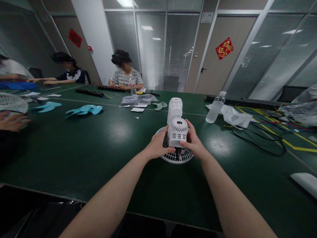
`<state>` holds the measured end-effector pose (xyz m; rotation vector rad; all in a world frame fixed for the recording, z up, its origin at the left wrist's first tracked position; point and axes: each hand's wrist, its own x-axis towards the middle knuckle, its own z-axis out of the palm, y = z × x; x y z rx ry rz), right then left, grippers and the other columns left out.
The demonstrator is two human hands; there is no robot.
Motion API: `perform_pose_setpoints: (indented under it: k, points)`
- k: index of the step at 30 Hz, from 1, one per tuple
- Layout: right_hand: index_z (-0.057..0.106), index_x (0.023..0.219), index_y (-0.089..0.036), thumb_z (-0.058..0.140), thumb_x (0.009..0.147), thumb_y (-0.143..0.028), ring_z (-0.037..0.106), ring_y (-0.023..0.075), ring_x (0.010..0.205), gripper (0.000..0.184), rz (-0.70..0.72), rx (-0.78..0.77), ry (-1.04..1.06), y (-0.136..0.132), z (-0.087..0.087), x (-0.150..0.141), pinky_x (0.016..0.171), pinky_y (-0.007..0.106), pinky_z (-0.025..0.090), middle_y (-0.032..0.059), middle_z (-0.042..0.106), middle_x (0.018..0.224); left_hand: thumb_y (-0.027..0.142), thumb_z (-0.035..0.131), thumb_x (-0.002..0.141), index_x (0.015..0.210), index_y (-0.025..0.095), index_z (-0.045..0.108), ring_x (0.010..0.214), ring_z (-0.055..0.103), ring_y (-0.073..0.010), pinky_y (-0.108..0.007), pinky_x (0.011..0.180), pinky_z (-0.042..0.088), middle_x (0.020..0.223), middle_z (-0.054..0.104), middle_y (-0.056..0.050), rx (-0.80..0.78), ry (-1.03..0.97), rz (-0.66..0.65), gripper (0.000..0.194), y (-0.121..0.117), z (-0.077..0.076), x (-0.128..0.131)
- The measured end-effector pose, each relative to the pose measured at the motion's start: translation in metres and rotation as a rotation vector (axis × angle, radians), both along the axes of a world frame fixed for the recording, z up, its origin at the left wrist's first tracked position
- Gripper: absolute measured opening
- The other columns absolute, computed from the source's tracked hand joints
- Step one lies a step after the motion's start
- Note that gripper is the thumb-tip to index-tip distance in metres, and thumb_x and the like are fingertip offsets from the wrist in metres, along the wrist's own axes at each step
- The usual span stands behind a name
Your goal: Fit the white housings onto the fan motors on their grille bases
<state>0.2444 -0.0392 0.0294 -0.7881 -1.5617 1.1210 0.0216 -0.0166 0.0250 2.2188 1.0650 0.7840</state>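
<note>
Between my two hands is a white plastic fan motor housing [177,134] with slotted vents and a round hole on top. My left hand [158,143] grips its left side, the thumb low near the front. On the other side my right hand [195,142] presses against it, thumb across the lower front edge. Dark and red parts show under the housing's front edge. Below lies a round white fan grille [176,160], flat on the table. A second white vented piece [175,105] stands just behind the housing; whether they are joined I cannot tell.
On the green table [119,158] lie light-blue fan blades [85,110] at left and plastic bags [137,100] ahead. A water bottle [216,107] and black cables [262,148] are to the right. A co-worker's hand [12,121] holds another grille at far left; other people sit across.
</note>
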Motion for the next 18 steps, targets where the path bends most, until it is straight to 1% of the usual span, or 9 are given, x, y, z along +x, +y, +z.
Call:
perform_pose_setpoints:
  k: [4, 7, 9, 13, 18]
  points:
    - [0.015, 0.156, -0.037, 0.085, 0.072, -0.042, 0.044, 0.0384, 0.142, 0.110, -0.063, 0.045, -0.009, -0.001, 0.001, -0.003, 0.116, 0.061, 0.037, 0.0107, 0.040, 0.158, 0.047, 0.077, 0.073, 0.160, 0.030, 0.006, 0.147, 0.036, -0.0406, -0.066, 0.118, 0.026, 0.161, 0.036, -0.014, -0.039, -0.014, -0.002, 0.114, 0.002, -0.001, -0.002]
    - [0.012, 0.156, -0.038, 0.083, 0.075, -0.042, 0.046, 0.0377, 0.140, 0.108, -0.101, 0.035, -0.008, -0.004, 0.003, -0.003, 0.115, 0.060, 0.039, 0.0109, 0.041, 0.156, 0.049, 0.078, 0.073, 0.161, 0.027, 0.003, 0.148, 0.033, -0.0425, -0.067, 0.119, 0.024, 0.162, 0.032, -0.016, -0.069, -0.029, -0.022, 0.117, 0.002, -0.001, -0.005]
    - [0.011, 0.156, -0.039, 0.084, 0.075, -0.040, 0.045, 0.0370, 0.141, 0.108, -0.083, 0.012, -0.021, -0.004, 0.005, 0.000, 0.115, 0.059, 0.039, 0.0106, 0.042, 0.156, 0.050, 0.078, 0.073, 0.161, 0.027, 0.003, 0.149, 0.031, -0.0435, -0.069, 0.119, 0.023, 0.163, 0.031, -0.017, -0.079, -0.039, -0.025, 0.118, 0.001, -0.001, -0.006]
    - [0.012, 0.155, -0.039, 0.086, 0.073, -0.040, 0.045, 0.0368, 0.141, 0.111, -0.028, -0.007, -0.034, -0.002, 0.006, 0.006, 0.116, 0.059, 0.038, 0.0115, 0.045, 0.152, 0.049, 0.078, 0.073, 0.161, 0.030, 0.004, 0.147, 0.033, -0.0449, -0.072, 0.117, 0.024, 0.161, 0.034, -0.017, -0.073, -0.053, -0.023, 0.116, 0.001, -0.003, -0.006]
    - [0.012, 0.155, -0.038, 0.085, 0.073, -0.044, 0.044, 0.0382, 0.142, 0.110, -0.012, -0.023, -0.061, 0.000, 0.003, 0.010, 0.116, 0.060, 0.036, 0.0122, 0.045, 0.154, 0.048, 0.079, 0.072, 0.161, 0.029, 0.008, 0.146, 0.036, -0.0435, -0.069, 0.117, 0.026, 0.160, 0.036, -0.016, -0.055, -0.063, -0.039, 0.114, 0.004, -0.008, -0.005]
